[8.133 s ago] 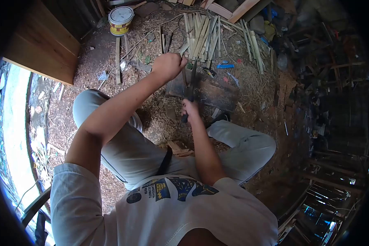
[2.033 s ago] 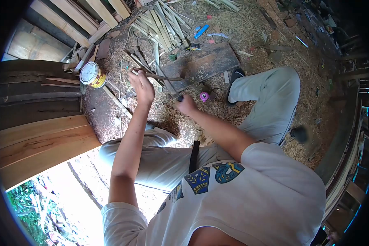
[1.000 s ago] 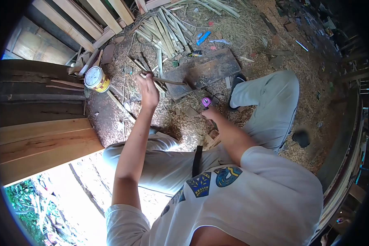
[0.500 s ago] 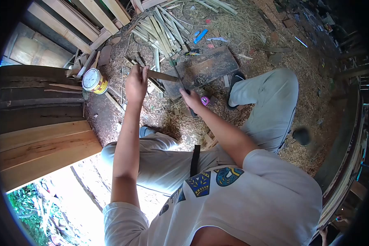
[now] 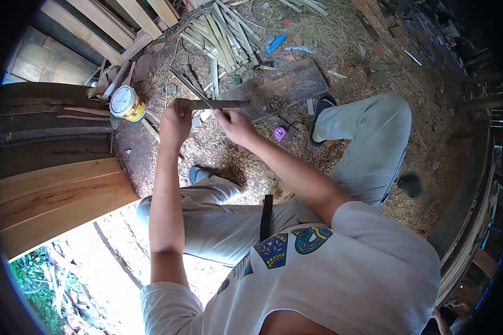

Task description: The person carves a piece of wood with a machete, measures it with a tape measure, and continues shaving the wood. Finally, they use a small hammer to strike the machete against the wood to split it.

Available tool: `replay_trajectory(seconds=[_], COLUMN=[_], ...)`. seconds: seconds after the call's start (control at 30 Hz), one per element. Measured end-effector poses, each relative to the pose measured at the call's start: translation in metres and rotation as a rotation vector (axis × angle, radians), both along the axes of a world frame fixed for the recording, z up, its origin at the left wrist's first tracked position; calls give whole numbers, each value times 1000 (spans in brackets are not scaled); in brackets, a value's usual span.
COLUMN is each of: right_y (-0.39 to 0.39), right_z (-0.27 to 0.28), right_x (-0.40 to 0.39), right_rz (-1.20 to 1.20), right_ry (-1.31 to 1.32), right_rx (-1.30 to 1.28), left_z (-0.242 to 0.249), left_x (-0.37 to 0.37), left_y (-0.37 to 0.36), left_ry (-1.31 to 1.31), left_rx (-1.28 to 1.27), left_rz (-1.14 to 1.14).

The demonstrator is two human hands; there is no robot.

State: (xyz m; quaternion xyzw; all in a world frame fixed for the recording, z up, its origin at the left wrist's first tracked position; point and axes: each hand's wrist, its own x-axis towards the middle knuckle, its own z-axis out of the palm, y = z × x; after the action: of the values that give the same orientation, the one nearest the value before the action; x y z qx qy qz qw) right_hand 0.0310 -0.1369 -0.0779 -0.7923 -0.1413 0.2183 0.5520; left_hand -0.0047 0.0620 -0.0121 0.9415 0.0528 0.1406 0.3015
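My left hand (image 5: 175, 124) is closed around the near end of a flat wooden strip (image 5: 221, 104), which points right across the view. My right hand (image 5: 236, 127) grips a long dark-bladed knife (image 5: 193, 86), its handle mostly hidden by the fingers. The blade slants up and left over the strip, crossing it close to my left hand. Under the strip's far end lies a worn, dark wooden board (image 5: 288, 86) on the ground. A pink tape measure (image 5: 280, 133) rests on the shavings to the right of my right hand.
A pile of thin wooden strips (image 5: 224, 39) lies ahead. At left stands a lidded white-and-yellow bucket (image 5: 127, 104), near stacked planks (image 5: 67, 192). A blue scrap (image 5: 276, 44) lies beyond the board. Part of another person's arm (image 5: 441, 322) shows at lower right.
The knife has swung left along the strip, from near its far end to close by my left hand. My left hand has shifted slightly down and left, levelling the strip.
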Motion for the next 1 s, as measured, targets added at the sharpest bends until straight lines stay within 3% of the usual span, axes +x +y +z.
replay_trajectory(seconds=[0.03, 0.17, 0.3, 0.37, 0.4, 0.43, 0.5, 0.57, 0.73, 0.8, 0.87, 0.93, 1.0], right_y=[3, 4, 2, -17, -32, -52, -112, -142, -95, -70, -48, -23, -8], right_z=[-1, 0, -17, -52, -80, -132, -202, -183, -147, -109, -73, -46, 3], right_x=[0, 4, 5, 11, 13, 19, 23, 21, 14, 19, 31, 32, 23], right_rz=[-27, 0, -26, 5, -89, -142, -148, -105, -273, -217, -89, -3, 25], right_ry=[-42, -50, -92, 72, 113, 208, 103, 387, 534, 453, 219, 65, 35], right_rx=[24, 56, -16, -184, -290, -308, -597, -543, -319, -174, -245, -131, -105], left_z=[-2, -3, 1, -8, -11, -11, 1, 4, 9, 15, 17, 24, 23], left_x=[-1, -3, -4, -5, -5, -5, -5, 3, 16, 18, 18, 19, 19], left_y=[-4, -18, -17, -12, -11, -9, -14, -16, -11, -8, -6, -9, -10], left_ry=[-92, -96, -8, -39, -76, -91, -66, -31, -18, -21, -52, -19, -79], left_rx=[-89, -35, -107, -121, -135, -140, -102, -70, 110, 57, 82, 114, 130], left_rz=[-16, 64, 78, 100, 109, 95, 85, 79, 47, 26, 38, 38, 49])
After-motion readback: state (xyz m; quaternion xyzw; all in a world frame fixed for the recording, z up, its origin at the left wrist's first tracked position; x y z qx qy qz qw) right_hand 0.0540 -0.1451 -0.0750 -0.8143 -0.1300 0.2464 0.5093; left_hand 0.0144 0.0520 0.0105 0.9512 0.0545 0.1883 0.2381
